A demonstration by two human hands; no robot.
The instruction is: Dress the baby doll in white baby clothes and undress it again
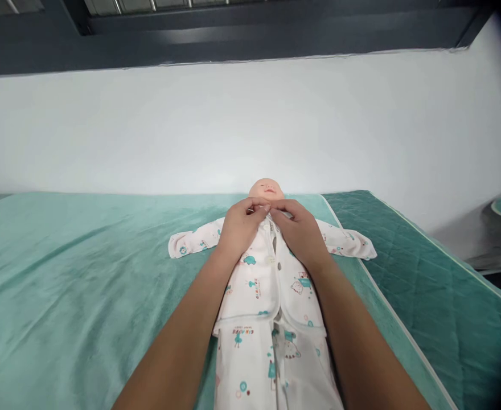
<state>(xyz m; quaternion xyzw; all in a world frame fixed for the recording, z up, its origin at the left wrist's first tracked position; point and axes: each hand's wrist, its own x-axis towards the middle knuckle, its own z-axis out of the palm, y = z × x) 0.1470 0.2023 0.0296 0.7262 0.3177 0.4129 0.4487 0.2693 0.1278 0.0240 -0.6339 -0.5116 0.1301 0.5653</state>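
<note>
A baby doll (267,187) lies on its back, head toward the wall, sleeves spread to both sides. It wears a white printed baby jacket (254,285) over matching white trousers (246,370). My left hand (244,223) and my right hand (298,228) meet at the jacket's neckline, just below the doll's chin. Fingers and thumbs of both are pinched on the collar edges, with the tips almost touching. Below them the jacket's front edges lie close together, with a narrow gap and a button visible. What exactly sits between the fingertips is partly hidden.
A light green sheet (83,285) covers the surface under the doll. On the right, a darker green quilted cover (425,285) slopes to an edge. Behind stands a white wall (191,125) with a dark window frame (233,37) above it.
</note>
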